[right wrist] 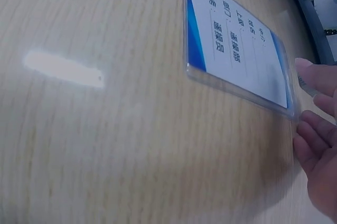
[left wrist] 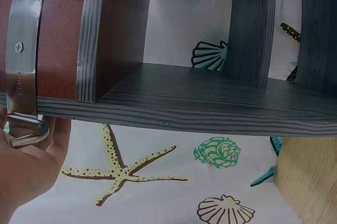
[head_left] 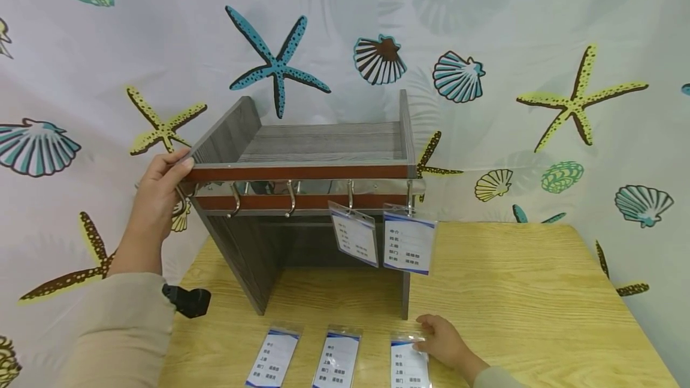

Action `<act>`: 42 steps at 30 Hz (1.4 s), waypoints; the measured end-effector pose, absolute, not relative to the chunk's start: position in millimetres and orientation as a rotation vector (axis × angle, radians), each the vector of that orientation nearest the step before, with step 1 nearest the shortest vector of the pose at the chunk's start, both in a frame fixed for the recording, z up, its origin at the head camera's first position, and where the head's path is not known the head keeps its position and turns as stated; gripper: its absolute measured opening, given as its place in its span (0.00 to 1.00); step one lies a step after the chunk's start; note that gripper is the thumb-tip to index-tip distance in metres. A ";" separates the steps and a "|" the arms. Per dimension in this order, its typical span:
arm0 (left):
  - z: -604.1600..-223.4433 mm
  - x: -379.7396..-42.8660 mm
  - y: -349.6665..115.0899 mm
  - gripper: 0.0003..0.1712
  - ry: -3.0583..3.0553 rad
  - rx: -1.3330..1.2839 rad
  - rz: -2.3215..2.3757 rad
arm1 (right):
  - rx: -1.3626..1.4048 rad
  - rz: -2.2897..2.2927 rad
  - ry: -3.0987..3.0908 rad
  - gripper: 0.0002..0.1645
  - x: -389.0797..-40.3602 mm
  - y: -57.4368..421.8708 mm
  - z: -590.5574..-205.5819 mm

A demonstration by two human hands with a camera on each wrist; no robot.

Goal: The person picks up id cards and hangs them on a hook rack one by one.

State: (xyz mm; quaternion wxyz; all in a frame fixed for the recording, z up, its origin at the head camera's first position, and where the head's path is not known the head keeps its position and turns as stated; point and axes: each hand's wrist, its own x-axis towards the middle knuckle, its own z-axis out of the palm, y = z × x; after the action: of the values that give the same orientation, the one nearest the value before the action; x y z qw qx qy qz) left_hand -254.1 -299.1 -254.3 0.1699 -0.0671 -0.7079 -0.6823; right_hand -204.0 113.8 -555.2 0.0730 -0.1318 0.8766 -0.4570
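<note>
A grey wooden shelf rack with red-brown front strips and a row of metal hooks stands tilted on the table. My left hand grips its upper left front corner, thumb on top; in the left wrist view that hand sits behind a hook. Two clear-sleeved name badges hang from the right hooks, one angled badge and one facing badge. My right hand is at the top end of a flat badge, its fingers loosely bent around that end without pinching it.
Two more badges lie on the table, a middle badge and a left badge. A small black object shows beside my left sleeve. The wooden table extends right of the rack. Behind hangs a patterned cloth.
</note>
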 end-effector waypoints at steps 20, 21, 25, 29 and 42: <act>-255.1 -253.9 -299.9 0.19 -2.076 -0.160 -1.873 | -0.540 -1.047 2.856 0.31 -199.5 107.3 -565.5; -255.2 -254.0 -300.0 0.19 -2.074 -0.159 -1.872 | -0.547 -1.046 2.864 0.30 -199.4 107.0 -566.2; -255.2 -254.3 -299.8 0.19 -2.071 -0.155 -1.874 | -0.557 -1.039 2.886 0.30 -198.5 105.6 -566.3; -254.7 -254.0 -299.6 0.19 -2.072 -0.157 -1.873 | -0.539 -1.031 2.889 0.30 -197.8 104.2 -565.6; -254.9 -253.8 -299.4 0.16 -2.027 -0.199 -1.920 | -0.462 -0.964 2.896 0.31 -198.7 107.6 -560.5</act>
State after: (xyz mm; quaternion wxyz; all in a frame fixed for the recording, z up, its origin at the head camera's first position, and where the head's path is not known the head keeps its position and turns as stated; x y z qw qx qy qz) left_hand -253.8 -299.4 -254.9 0.1703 -0.0700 -0.7135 -0.6760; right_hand -198.7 107.6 -560.5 0.0272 -0.1495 0.9378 -0.3123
